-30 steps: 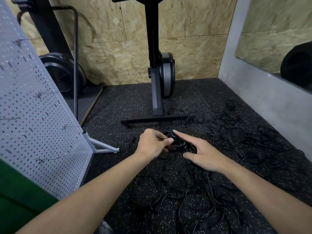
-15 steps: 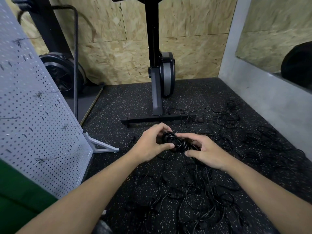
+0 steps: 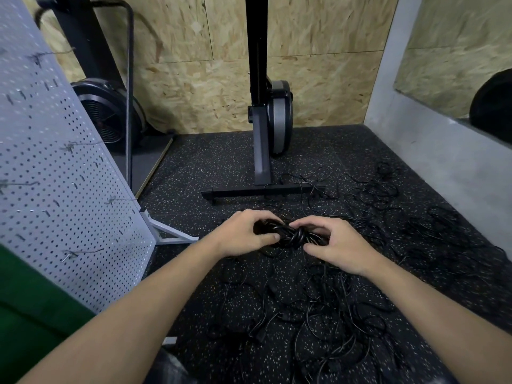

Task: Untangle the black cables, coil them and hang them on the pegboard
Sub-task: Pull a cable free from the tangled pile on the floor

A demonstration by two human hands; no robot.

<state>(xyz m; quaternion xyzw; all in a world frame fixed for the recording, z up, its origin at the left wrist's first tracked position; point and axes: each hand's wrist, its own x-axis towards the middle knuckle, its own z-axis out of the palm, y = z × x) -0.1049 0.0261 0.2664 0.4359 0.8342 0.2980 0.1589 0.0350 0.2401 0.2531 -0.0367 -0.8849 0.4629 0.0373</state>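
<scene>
A tight coil of black cable [image 3: 291, 235] sits between both hands, above the floor. My left hand [image 3: 243, 234] grips its left end, thumb pressed on the front. My right hand [image 3: 336, 245] grips the right end with curled fingers. Loose tangled black cables [image 3: 327, 322] cover the speckled floor below and to the right of my hands. The grey pegboard [image 3: 63, 173] leans at the left, with several wire hooks [image 3: 83, 252] sticking out; nothing hangs on them.
An exercise machine's black base bar [image 3: 263, 191] lies just beyond my hands, its post [image 3: 259, 87] rising behind. A fan-wheel machine [image 3: 108, 117] stands at the back left. The pegboard's foot [image 3: 169, 234] juts onto the floor. A grey wall [image 3: 432, 151] borders the right.
Both hands have closed round the coil and lifted it slightly; the right hand's fingers, stretched out a second ago, are now curled round the coil's right end.
</scene>
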